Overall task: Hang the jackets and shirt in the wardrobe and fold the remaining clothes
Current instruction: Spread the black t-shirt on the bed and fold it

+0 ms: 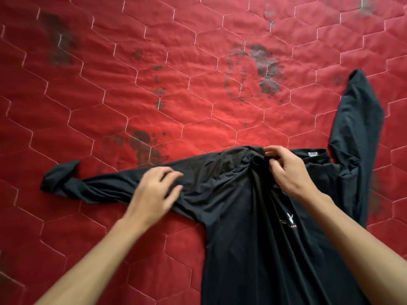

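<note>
While a stained red quilt [154, 62] fills the view, a black shirt [242, 227] lies flat at five o'clock, sleeves reaching nine and one o'clock. Left hand [154, 190], fingers spread, sits over the nine o'clock sleeve; right hand [288, 170] pinches the collar [256, 160].

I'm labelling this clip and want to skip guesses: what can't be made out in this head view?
All in the head view:
Black top: its hem is cut off by the bottom edge of the picture.
Chest print: small and creased, so unreadable.
Left hand: motion-blurred; whether it touches the sleeve is unclear.
Neck label: too small to read.
Rolled cuff: folded over itself, its opening hidden.
</note>
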The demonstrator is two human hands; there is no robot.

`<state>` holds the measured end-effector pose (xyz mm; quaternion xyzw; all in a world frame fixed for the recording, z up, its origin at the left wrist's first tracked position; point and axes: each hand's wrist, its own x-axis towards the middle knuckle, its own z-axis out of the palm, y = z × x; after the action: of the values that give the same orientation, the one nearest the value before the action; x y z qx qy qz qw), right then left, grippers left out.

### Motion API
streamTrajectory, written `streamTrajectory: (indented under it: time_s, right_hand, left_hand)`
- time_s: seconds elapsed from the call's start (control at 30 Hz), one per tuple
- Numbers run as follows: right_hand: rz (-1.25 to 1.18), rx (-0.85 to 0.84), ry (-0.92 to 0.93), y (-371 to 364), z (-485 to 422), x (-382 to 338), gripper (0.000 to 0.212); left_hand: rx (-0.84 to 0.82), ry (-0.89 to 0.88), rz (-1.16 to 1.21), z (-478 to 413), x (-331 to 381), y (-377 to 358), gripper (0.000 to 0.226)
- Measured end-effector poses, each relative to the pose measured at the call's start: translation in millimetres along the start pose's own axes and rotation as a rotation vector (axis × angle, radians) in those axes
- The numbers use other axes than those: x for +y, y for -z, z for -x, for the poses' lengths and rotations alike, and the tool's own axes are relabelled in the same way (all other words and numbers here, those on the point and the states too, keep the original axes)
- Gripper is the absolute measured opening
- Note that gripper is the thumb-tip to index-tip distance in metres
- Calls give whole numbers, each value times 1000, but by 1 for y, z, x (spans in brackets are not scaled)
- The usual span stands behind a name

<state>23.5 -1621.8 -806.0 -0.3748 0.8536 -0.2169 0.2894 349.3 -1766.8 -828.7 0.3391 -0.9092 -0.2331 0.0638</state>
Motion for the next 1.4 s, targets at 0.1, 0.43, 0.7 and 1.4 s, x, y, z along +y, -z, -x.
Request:
streamTrajectory:
  time_s: [0.1,0.43,0.7,1.4]
  right_hand:
    - [183,-161,11,7,8,17,46]
    - [313,106,109,40,-10,35,8]
    - [158,177,175,40,-27,38,46]
    - [605,210,-302,144,-6,160,35]
  left_hand:
    - [-47,-60,-56,-8,23,-28,24]
    - [-13,420,107,-12,-20,41,9]
    - [-39,386,-218,-16,-40,50,20]
    - [-90,409,-78,-102,6,22,18]
